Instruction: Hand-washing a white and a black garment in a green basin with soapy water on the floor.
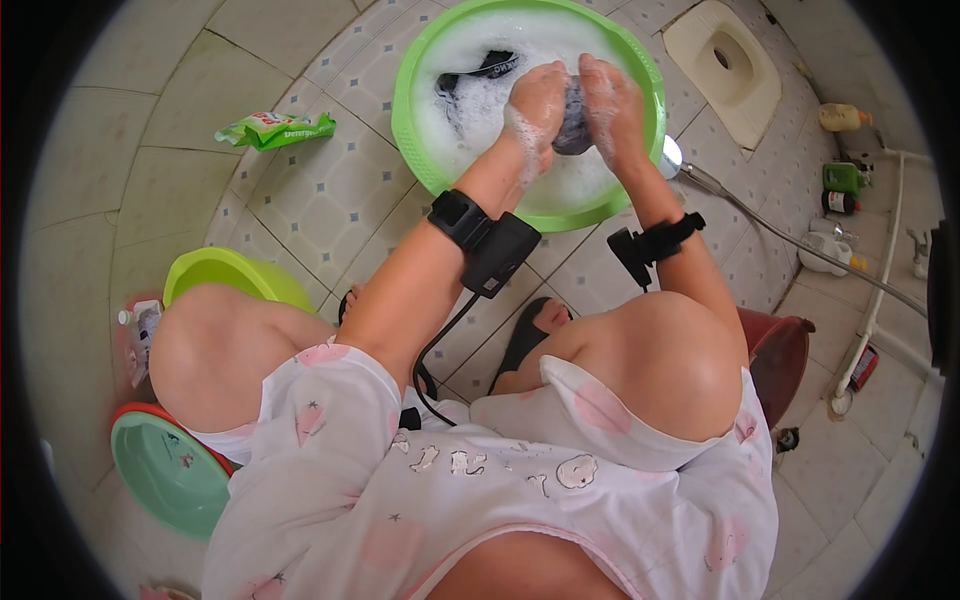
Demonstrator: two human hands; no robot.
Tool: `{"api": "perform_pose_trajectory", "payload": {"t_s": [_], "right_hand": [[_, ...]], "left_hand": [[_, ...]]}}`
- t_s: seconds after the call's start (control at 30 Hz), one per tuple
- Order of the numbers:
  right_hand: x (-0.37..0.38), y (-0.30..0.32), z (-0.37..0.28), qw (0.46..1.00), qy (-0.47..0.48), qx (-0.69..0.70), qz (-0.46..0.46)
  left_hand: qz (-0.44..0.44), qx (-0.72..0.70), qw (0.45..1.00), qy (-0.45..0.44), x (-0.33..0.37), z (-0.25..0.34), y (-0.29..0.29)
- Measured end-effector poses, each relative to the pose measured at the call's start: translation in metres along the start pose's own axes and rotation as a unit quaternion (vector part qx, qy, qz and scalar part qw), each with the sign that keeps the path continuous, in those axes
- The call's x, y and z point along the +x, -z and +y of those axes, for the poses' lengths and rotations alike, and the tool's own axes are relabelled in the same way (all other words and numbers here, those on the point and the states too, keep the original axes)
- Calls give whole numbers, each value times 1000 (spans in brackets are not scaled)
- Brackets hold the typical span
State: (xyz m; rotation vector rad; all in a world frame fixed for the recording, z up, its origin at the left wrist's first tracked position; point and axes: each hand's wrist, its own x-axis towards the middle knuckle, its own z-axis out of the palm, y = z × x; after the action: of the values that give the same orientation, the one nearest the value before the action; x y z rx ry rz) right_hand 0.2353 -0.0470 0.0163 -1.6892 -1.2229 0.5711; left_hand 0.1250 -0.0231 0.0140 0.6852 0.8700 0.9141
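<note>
One dark cloth (573,130) is gripped by the left hand (535,105) and right hand (612,108) together.

Both soapy hands are closed on it from opposite sides, seemingly so that the wet fabric is kept controlled. It is held within the green basin (403,110), perhaps so that drips are caught. Another dark piece (497,65) is left among the foam (560,30). A shower head (672,157) is placed just beside the rim, probably for water close by; beyond, a squat toilet (755,85) is set into the tiled floor (330,200).

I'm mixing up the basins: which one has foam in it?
The large green basin at the top; no foam shows in the lime basin, mint basin or dark red tub.
</note>
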Motion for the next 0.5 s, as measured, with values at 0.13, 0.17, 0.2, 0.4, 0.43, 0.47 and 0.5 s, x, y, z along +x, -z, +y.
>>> {"api": "perform_pose_trajectory", "payload": {"t_s": [0.13,0.17,0.2,0.4,0.43,0.47,0.5], "right_hand": [[-9,8,-11,991,-41,122,31],[-9,9,-13,987,-65,143,37],[-9,13,-9,984,-51,170,25],[-15,-11,-14,990,62,127,-30],[-25,-18,-32,992,47,114,-31],[-31,-21,-36,992,29,112,-59],[-40,-25,-42,981,-8,152,-119]], "left_hand": [[-72,458,856,-229,16,35,10],[-57,516,802,-296,22,34,14],[-41,569,739,-360,26,34,18],[-193,332,923,29,32,9,50],[-192,191,957,106,19,17,51],[-193,44,963,180,11,23,50],[-187,-104,944,253,8,27,51]]}}
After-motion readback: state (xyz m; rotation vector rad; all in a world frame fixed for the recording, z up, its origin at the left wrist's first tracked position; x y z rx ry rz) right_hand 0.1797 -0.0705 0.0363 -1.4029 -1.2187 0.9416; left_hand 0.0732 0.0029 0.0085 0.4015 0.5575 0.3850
